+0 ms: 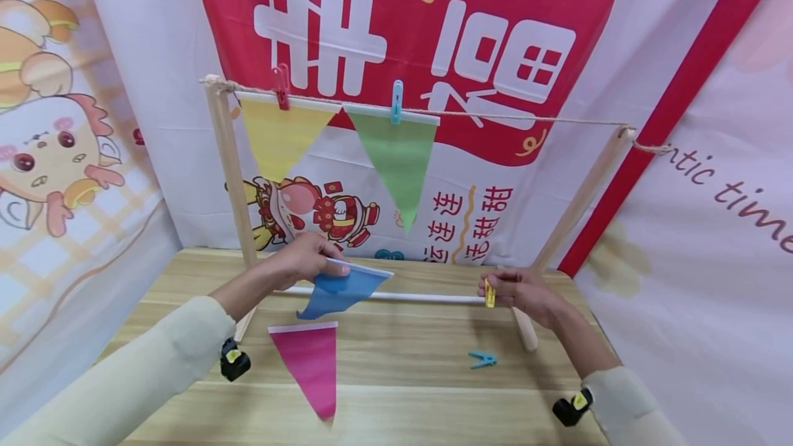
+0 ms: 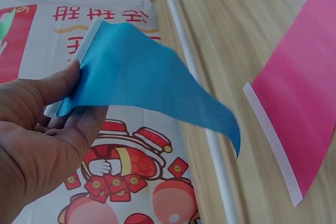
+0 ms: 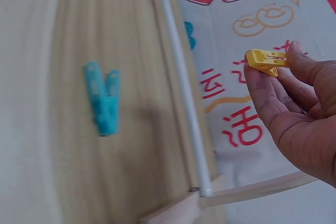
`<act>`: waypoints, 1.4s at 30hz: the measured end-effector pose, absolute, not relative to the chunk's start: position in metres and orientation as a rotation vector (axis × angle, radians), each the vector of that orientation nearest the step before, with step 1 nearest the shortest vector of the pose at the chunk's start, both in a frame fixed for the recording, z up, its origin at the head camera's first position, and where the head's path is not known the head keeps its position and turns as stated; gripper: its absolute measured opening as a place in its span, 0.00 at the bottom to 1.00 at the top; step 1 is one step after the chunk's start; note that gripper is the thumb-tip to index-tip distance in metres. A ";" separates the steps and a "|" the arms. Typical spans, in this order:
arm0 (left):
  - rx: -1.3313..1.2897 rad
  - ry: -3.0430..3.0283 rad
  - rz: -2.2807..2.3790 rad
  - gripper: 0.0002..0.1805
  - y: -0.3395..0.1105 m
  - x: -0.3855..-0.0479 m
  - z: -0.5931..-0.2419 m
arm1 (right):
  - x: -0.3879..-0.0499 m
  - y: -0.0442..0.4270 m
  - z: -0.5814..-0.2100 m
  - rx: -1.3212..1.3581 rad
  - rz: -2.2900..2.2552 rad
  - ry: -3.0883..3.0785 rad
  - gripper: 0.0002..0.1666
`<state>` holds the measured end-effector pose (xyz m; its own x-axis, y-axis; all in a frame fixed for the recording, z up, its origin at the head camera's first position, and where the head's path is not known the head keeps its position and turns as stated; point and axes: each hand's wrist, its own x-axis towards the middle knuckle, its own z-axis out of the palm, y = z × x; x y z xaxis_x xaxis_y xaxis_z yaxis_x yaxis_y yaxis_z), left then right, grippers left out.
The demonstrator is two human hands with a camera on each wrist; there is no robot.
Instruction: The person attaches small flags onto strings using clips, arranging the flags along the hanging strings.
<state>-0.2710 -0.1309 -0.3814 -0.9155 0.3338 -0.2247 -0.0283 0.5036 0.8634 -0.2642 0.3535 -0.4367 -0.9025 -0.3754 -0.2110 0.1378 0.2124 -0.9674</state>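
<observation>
My left hand [image 1: 310,258] pinches a blue triangular pennant [image 1: 347,289] by its white top edge, thumb on one side and fingers behind. In the left wrist view the pennant [image 2: 136,72] droops and its tip curls. A yellow clothespin [image 1: 490,292] is pinched between thumb and fingers of my right hand [image 1: 523,291], over the table near the right post. On the rope above hang a yellow pennant [image 1: 281,133] under a red clothespin [image 1: 281,86] and a green pennant [image 1: 399,157] under a light blue clothespin [image 1: 396,102]. A pink pennant [image 1: 312,363] lies flat on the table.
A teal clothespin [image 1: 482,360] lies on the wooden table [image 1: 396,411] at the right. Two wooden posts, left [image 1: 230,171] and right [image 1: 582,198], carry the rope [image 1: 526,118]. A white rod [image 1: 427,296] joins them low down. Behind hangs a printed cloth [image 1: 495,150].
</observation>
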 end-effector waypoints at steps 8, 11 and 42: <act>0.390 2.307 1.437 0.15 -0.130 -0.269 -0.368 | -0.272 0.349 -0.402 -0.204 -1.731 2.159 0.23; 0.425 2.292 1.433 0.15 -0.128 -0.268 -0.362 | -0.273 0.348 -0.390 -0.197 -1.740 2.161 0.24; 0.794 2.369 1.398 0.15 -0.108 -0.270 -0.294 | -0.271 0.324 -0.298 -0.345 -1.651 2.358 0.28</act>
<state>-0.2696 -0.1078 -0.2940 -0.8104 0.5847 0.0381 0.3159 0.3813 0.8688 -0.2714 0.3242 -0.2978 -0.9430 -0.3270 -0.0615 -0.0541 0.3330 -0.9414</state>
